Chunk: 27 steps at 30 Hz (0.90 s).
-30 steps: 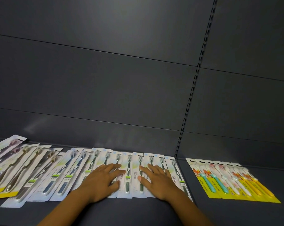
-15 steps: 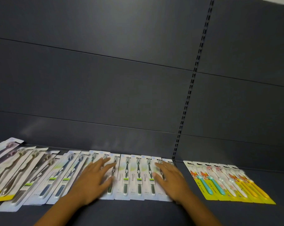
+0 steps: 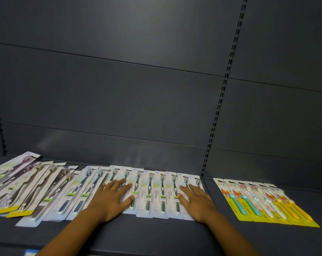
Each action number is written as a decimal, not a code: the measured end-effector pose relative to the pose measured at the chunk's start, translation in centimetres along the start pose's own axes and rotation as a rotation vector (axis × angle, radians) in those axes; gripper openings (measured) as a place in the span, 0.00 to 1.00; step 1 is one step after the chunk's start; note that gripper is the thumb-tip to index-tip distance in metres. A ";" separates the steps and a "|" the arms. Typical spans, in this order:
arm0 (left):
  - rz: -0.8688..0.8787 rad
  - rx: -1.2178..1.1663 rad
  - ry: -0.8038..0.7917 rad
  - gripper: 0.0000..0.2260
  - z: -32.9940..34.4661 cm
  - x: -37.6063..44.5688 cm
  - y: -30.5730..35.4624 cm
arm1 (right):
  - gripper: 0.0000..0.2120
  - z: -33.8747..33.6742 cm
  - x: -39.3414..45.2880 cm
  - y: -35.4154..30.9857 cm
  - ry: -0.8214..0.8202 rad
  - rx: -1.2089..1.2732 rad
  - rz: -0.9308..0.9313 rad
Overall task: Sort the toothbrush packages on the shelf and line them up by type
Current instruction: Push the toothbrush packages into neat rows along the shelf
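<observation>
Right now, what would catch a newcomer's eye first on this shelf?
The bright yellow children's toothbrush packages fanned at the right stand out against the dark grey shelf. In the middle, the left hand and right hand press flat on a row of white packages with dark toothbrushes.

A dim, cool-toned scene is recorded, with soft light appearing to fall from above and in front onto the dark shelf. Faint pale reflections are seen on the back panel just above the shelf's rear edge. Glare is caught on the clear blisters of the white toothbrush packages, washing out their print. Only weak, diffuse shadows are cast on the shelf beneath the left hand and right hand, whose edges are slightly smeared. Wide-angle bending is noticed in the slotted upright above the shelf, and the yellow packages at its right end are rendered soft.
</observation>
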<state>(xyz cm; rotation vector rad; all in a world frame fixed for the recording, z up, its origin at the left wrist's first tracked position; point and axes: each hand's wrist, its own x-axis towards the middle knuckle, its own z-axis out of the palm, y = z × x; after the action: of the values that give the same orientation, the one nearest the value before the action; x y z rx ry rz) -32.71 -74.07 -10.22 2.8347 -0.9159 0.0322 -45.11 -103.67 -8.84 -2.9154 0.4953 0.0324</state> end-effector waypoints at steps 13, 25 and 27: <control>-0.053 0.027 0.081 0.24 -7.5 -4.3 0.5 | 0.32 -4.6 -2.4 -4.7 0.054 -0.014 -0.112; -0.192 0.082 -0.007 0.25 -7.8 -10.2 -9.3 | 0.34 -2.9 -3.0 -18.1 0.033 -0.030 -0.264; -0.148 0.074 -0.006 0.25 -7.4 -10.0 -11.1 | 0.34 -2.3 -2.6 -20.7 0.027 -0.022 -0.277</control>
<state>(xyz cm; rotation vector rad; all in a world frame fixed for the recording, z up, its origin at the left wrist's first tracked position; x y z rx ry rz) -34.19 -58.22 -5.30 2.9638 -0.7181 0.0400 -40.71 -84.04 -2.76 -2.9804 0.0920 -0.0402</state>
